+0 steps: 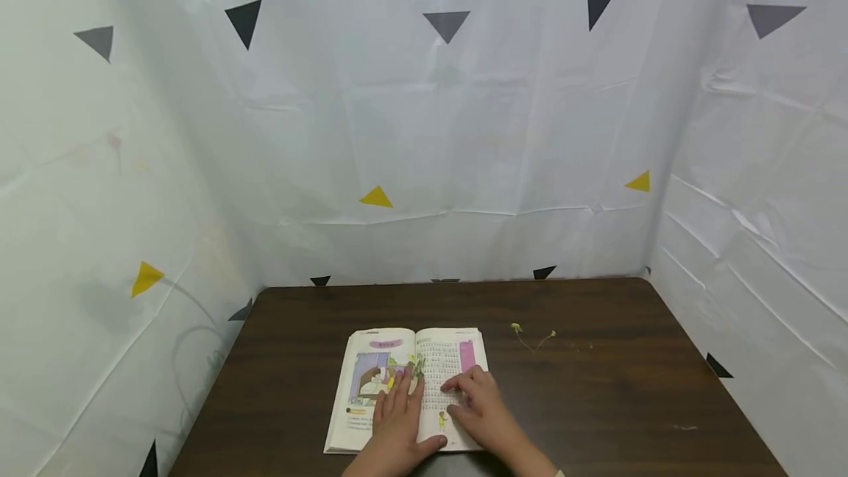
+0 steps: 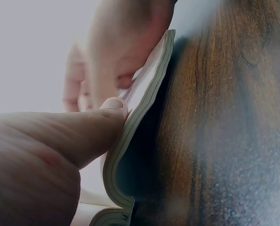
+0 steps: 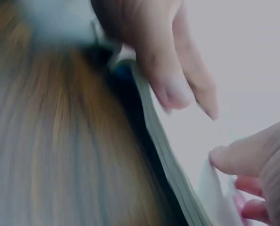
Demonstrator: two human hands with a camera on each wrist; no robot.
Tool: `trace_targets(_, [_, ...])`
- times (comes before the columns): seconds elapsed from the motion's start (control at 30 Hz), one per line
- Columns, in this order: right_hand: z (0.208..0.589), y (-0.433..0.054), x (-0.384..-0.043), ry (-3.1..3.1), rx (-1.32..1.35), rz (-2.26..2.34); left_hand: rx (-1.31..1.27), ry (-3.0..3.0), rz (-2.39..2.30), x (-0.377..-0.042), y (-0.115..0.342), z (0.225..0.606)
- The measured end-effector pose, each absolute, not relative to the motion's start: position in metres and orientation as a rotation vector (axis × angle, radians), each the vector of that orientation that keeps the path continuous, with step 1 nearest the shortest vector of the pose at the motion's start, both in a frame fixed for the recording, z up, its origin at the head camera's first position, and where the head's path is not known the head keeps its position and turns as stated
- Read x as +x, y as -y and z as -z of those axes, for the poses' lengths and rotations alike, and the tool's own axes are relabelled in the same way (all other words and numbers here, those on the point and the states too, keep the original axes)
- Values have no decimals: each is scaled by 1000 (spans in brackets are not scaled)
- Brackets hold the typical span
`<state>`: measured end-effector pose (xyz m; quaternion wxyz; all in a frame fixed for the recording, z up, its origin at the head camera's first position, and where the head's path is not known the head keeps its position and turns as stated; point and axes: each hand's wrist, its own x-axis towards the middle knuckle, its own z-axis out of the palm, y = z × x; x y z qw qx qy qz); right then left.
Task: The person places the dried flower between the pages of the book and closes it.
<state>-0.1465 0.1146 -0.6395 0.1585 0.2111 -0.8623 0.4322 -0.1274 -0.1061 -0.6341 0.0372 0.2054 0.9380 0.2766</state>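
An open book (image 1: pixel 358 436) with printed pages lies on the dark table, a coloured picture on its left page and a pink box on its right. My left hand (image 1: pixel 396 425) rests across the left page and the fold, fingers spread, thumb on the lower edge of the right page. Over the right page, my right hand (image 1: pixel 482 411) bends its fingers loosely, thumb and forefinger apart near the print. A page (image 3: pixel 216 195) looks slightly bowed beside the right thumb in the right wrist view. Green sprigs (image 1: pixel 419 366) show at the fold; whether they are printed is unclear.
Two small yellow flowers on thin stems (image 1: pixel 530 341) lie on the table (image 1: pixel 596 389) right of the book. Small pale scraps (image 1: pixel 685 428) lie farther right. White curtains (image 1: pixel 464 131) with triangle shapes enclose the table's back and sides.
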Motion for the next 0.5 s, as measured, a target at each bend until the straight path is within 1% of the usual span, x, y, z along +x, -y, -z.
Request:
trace_targets(0.23, [634,-156,-128,2569,732,-1092,626,-2889,-823,-126,107,635])
trace_targets(0.4, [629,-186,-120,2678,783,-1156,615,-2893,-839,-127,106,631])
trace_targets(0.5, [634,-200,-118,2773,807,-1249,619,-2891,-863,-125,104,635])
